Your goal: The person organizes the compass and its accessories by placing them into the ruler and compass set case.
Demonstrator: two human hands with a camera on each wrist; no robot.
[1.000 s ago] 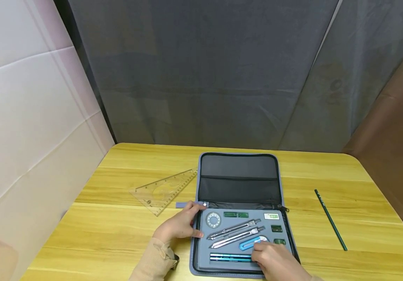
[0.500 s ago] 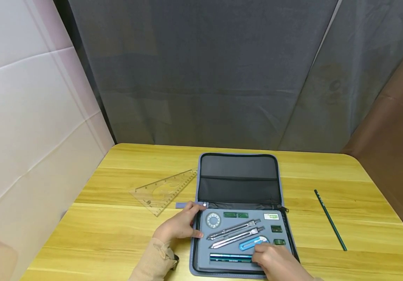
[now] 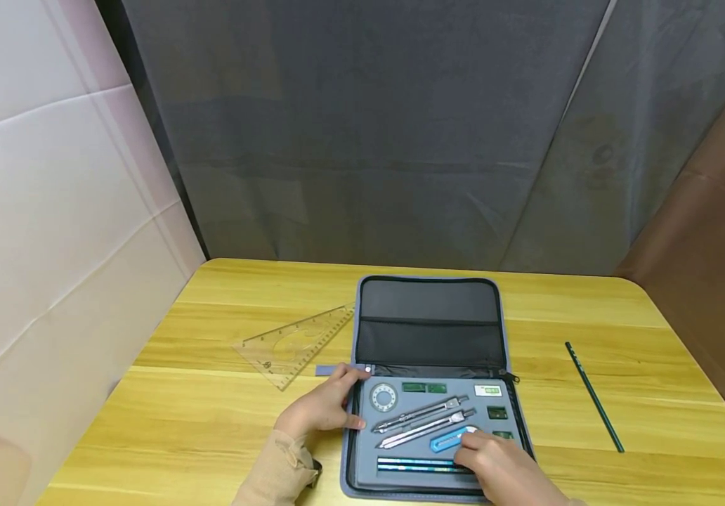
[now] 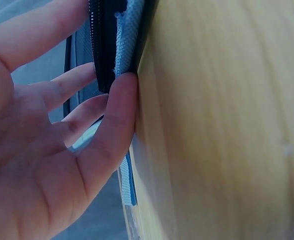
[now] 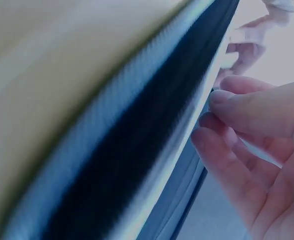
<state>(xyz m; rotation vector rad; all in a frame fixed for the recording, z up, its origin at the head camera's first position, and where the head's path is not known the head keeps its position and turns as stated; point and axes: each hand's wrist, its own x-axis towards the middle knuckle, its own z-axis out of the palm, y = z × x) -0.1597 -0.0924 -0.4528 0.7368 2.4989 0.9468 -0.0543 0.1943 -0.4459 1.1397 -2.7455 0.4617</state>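
Observation:
An open grey-blue zip case (image 3: 428, 282) lies on the yellow wooden table (image 3: 198, 422); its foam tray holds a blue utility knife (image 3: 443, 443), two metal compasses (image 3: 422, 411), dark pencils (image 3: 414, 464) and a small round protractor (image 3: 383, 396). My left hand (image 3: 351, 399) rests with fairly straight fingers on the case's left edge; in the left wrist view the left hand (image 4: 87, 125) touches the zip edge (image 4: 123, 45). My right hand (image 3: 468, 441) has its fingertips on the knife's right end. The knife lies in its slot. The right wrist view shows the right hand (image 5: 246, 135) loosely curved beside the case rim (image 5: 137, 150).
A clear set square (image 3: 296, 342) lies on the table left of the case. A long dark green pencil (image 3: 593, 395) lies to the right. Grey curtains hang behind the table, a pale wall stands at the left, and a brown panel at the right.
My right hand has crept a little up and forward over the right end of the blue knife. The left hand and the case have stayed put.

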